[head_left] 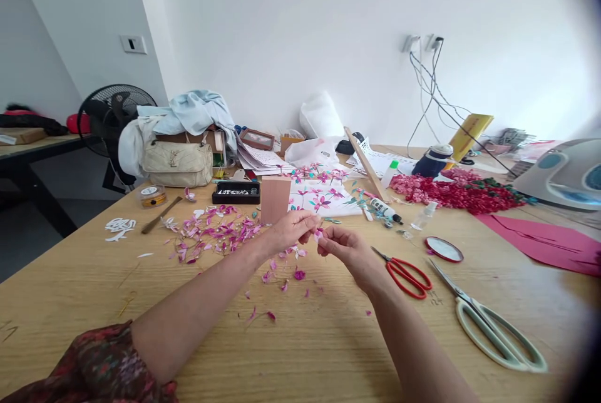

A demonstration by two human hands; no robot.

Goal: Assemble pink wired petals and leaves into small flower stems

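A small pink artificial flower [318, 235] is pinched between my two hands above the middle of the table. My left hand [295, 229] grips it from the left with closed fingers. From the right, my right hand [346, 250] holds a petal edge between thumb and finger. Loose pink and purple petals [225, 231] lie spread to the left of my hands. Behind them is a white sheet [300, 188] with finished-looking pink and teal flowers [322, 203] on it. A brown board [275, 200] stands beside that sheet.
Red-handled scissors [409, 278] and large pale-handled scissors [493, 334] lie at right, near a round red-rimmed dish [444, 249]. Crimson flower bunches [451, 193], pink sheets [539, 243] and a glue bottle [382, 208] are farther back. A black tray [236, 193] and cream bag [178, 164] stand at left.
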